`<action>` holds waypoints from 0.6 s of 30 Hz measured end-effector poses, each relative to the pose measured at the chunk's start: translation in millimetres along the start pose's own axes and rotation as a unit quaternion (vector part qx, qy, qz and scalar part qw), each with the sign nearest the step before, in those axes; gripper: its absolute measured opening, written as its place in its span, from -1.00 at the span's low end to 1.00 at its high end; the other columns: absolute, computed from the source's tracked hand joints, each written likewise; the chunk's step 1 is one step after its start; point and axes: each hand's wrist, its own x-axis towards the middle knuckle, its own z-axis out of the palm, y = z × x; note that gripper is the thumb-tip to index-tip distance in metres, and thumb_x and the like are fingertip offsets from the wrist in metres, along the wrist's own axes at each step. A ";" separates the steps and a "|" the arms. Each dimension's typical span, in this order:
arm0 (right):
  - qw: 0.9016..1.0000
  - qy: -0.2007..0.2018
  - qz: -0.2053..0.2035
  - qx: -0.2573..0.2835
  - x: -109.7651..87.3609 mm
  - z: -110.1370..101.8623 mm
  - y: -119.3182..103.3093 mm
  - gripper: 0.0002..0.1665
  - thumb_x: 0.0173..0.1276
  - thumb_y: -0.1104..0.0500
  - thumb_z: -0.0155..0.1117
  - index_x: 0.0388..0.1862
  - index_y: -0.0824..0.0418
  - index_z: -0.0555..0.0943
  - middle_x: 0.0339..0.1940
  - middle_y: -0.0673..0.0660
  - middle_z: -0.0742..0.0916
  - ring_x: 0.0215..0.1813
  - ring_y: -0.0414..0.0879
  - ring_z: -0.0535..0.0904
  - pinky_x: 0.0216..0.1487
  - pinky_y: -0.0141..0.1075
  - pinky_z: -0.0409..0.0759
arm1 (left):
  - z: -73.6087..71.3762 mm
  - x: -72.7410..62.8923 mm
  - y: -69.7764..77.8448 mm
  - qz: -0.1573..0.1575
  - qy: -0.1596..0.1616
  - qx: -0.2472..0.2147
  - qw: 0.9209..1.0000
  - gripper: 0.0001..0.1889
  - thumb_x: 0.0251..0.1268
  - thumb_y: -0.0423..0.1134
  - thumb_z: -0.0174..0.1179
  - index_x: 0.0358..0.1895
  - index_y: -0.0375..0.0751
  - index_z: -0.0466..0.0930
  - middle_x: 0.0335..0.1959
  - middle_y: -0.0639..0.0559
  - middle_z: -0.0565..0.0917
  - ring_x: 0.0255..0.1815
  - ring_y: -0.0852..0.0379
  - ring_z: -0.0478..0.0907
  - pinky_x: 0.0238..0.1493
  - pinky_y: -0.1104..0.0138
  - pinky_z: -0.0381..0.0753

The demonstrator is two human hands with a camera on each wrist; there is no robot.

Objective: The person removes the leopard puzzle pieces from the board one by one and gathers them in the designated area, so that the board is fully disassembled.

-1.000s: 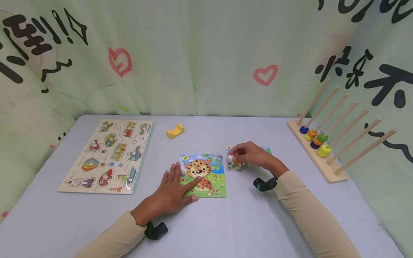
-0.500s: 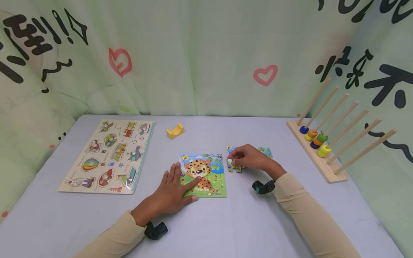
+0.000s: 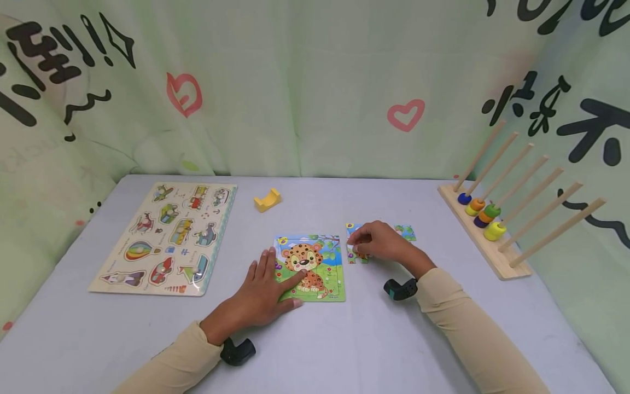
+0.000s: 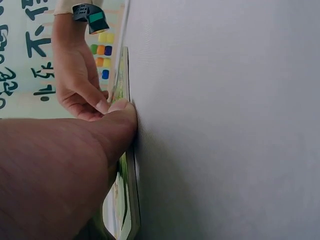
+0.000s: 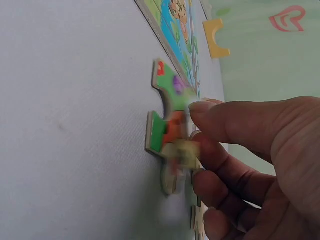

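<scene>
Status, head view?

My left hand (image 3: 258,295) lies flat on the leopard puzzle (image 3: 320,262), fingers straight, no grip. Puzzle's near the middle of the white table (image 3: 334,350). My right hand (image 3: 386,241) is just right of it, fingers bent down over the puzzle pieces (image 3: 357,259). Some of those show past my knuckles too.

What's around?

Picture board (image 3: 123,265) off to the left, yellow block (image 3: 268,203) toward the back edge, bead rack (image 3: 509,258) over to the right with beads low on some pegs. Green curtain (image 3: 295,82) behind it all.

Left wrist?

My left thumb rests at the near edge of the puzzle; the other fingers are hidden. My right hand shows beyond, fingertips pointing down, wrist camera (image 4: 96,22) strapped on, beads in the background.

Right wrist?

Thumb and fingertips bent at the pieces on the table, puzzle just past them, yellow block farther off.

Pinching one?

Can't tell. Patch by my fingertips is blurred.
</scene>
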 end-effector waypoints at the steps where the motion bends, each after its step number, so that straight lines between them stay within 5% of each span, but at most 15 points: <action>1: 1.000 0.006 0.001 -0.010 -0.4 -0.1 -1.0 -0.83 0.29 0.35 0.31 -0.15 0.28 0.73 -0.27 0.06 0.70 -0.29 -0.09 0.48 -0.28 -0.27 0.48 | 0.0 0.1 0.1 0.000 0.000 -0.001 1.000 -0.37 0.37 0.20 0.08 0.48 0.25 0.25 0.51 -0.46 -0.24 0.52 -0.36 -0.34 0.39 -0.20 -0.20; 7: 0.999 0.033 -0.012 -0.029 0.2 -1.7 -1.9 -0.80 0.28 0.32 0.32 -0.12 0.27 0.72 -0.29 0.05 0.69 -0.32 -0.08 0.44 -0.31 -0.26 0.44 | 0.5 0.4 0.0 0.016 0.015 -0.021 1.000 -0.36 0.35 0.16 0.15 0.46 0.21 0.28 0.52 -0.41 -0.25 0.52 -0.32 -0.40 0.39 -0.20 -0.21; 13: 0.998 0.043 -0.032 -0.028 1.9 -1.5 -5.2 -0.79 0.33 0.30 0.27 -0.08 0.29 0.70 -0.25 0.08 0.69 -0.29 -0.06 0.44 -0.27 -0.24 0.44 | -1.4 1.9 -0.8 0.086 0.022 -0.029 0.996 -0.36 0.39 0.05 0.16 0.47 -0.05 0.28 0.54 -0.32 -0.09 0.55 -0.20 -0.29 0.42 -0.11 -0.15; 18: 0.997 0.052 -0.043 -0.030 3.4 -0.5 -11.9 -0.80 0.36 0.29 0.24 -0.08 0.27 0.71 -0.23 0.08 0.71 -0.28 -0.05 0.44 -0.25 -0.23 0.43 | -1.9 2.4 -1.1 0.119 0.004 -0.031 0.992 -0.38 0.46 -0.03 0.10 0.51 0.03 0.19 0.52 -0.40 -0.11 0.54 -0.25 -0.27 0.42 -0.10 -0.15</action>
